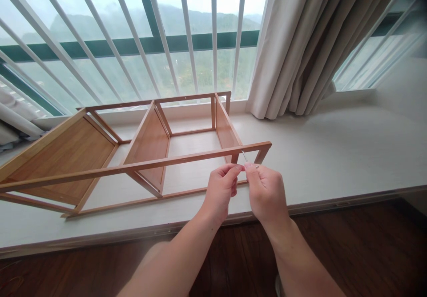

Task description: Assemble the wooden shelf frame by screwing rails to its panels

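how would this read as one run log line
right hand: holding thin rod; left hand: close alongside; wooden shelf: on its side on windowsill

Home interior; curtains (287,52); barred window (214,34); dark wooden floor (360,248)

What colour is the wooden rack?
The wooden rack is warm orange-brown, seen best in the head view.

beige curtain (290,43): hanging in folds | white bars (214,30): left of curtain | green window frame (202,42): behind bars, left of curtain | hazy hills (227,22): outside, left of curtain | pale windowsill (333,150): below curtain | dark wooden floor (353,243): lower still than curtain, past windowsill's edge
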`<state>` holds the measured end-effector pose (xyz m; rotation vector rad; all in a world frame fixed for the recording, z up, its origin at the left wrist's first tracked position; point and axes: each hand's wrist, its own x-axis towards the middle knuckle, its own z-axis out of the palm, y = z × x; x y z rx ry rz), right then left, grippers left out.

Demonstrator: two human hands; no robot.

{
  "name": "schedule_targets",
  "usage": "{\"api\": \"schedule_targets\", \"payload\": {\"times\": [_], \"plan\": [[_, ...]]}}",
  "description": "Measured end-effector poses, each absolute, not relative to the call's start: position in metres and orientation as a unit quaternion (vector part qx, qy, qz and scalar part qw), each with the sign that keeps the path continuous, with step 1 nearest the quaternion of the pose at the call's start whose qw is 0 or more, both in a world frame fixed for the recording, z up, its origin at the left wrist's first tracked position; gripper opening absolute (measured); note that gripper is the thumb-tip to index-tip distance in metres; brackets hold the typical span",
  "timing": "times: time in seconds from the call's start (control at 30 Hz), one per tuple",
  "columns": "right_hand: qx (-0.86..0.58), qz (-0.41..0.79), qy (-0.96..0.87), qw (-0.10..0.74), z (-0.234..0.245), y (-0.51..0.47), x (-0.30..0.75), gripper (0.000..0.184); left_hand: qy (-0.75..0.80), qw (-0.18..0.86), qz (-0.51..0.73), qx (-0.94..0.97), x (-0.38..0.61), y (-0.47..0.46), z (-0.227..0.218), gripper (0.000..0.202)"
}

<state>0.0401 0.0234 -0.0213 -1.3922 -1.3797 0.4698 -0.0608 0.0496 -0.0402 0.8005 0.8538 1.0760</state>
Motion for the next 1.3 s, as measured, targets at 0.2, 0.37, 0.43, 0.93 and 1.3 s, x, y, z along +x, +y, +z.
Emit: {"api": "schedule_targets", "payload": {"times": [0.2, 0.37, 0.43, 0.93, 1.3], "plan": [[-0.573, 0.241, -0.556, 0.551, -0.029, 0.023, 0.041, 0.042, 0.392, 0.703, 0.465, 0.369, -0.065, 0.049, -0.050, 0.029], [-0.528, 0.334, -0.508, 0.594, -0.036, 0.025, 0.040, 0.043, 0.401, 0.704, 0.458, 0.365, -0.071, 0.052, -0.057, 0.026], [-0.519, 0.359, -0.483, 0.607, -0.035, 0.026, 0.039, 0.043, 0.399, 0.704, 0.458, 0.367, -0.072, 0.052, -0.058, 0.027], [-0.228, 0.650, -0.228, 0.688, -0.019, 0.021, 0.006, 0.041, 0.417, 0.692, 0.443, 0.389, -0.070, 0.049, -0.062, 0.020], [-0.208, 0.678, -0.162, 0.687, -0.016, 0.019, 0.004, 0.039, 0.405, 0.690, 0.450, 0.397, -0.071, 0.042, -0.057, 0.013]]}}
